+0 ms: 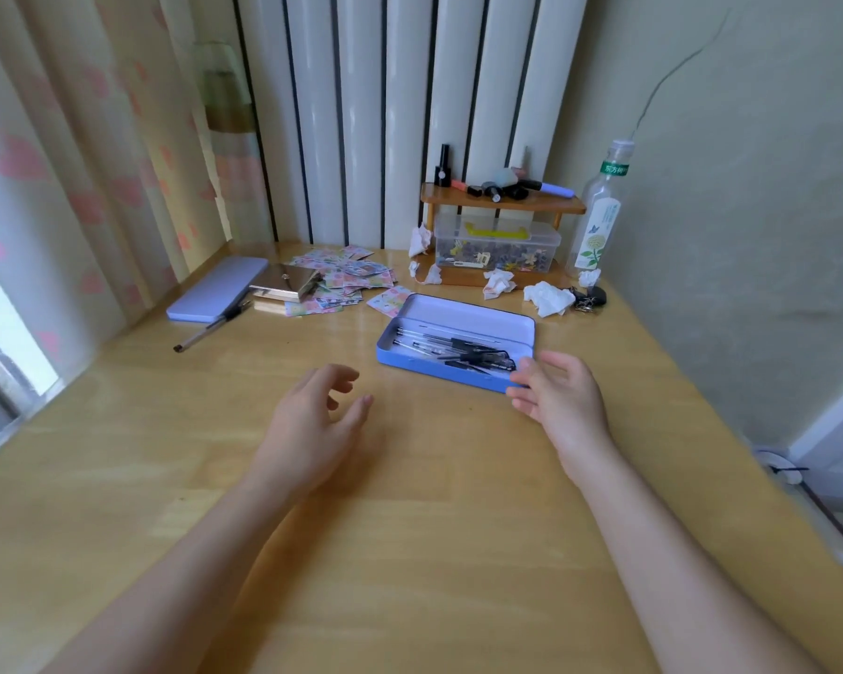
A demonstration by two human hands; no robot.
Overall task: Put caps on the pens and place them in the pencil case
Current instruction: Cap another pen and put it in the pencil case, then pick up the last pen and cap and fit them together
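I see the open blue metal pencil case (458, 350) holding several capped black-and-clear pens (458, 347). My right hand (560, 401) hangs open-fingered at its near right corner; left hand (312, 420) loosely spread, empty. Pale wooden desk (410, 527); one brown pen (210, 330) lies far left.

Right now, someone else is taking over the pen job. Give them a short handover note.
Left hand: empty, fingers loosely curled above the desk.
Right hand: empty, open, fingers at the near right corner of the blue pencil case.
Done: several pens lie in the open case.
Left: one pen lies on the desk beside the purple tin; whether it is capped I cannot tell.
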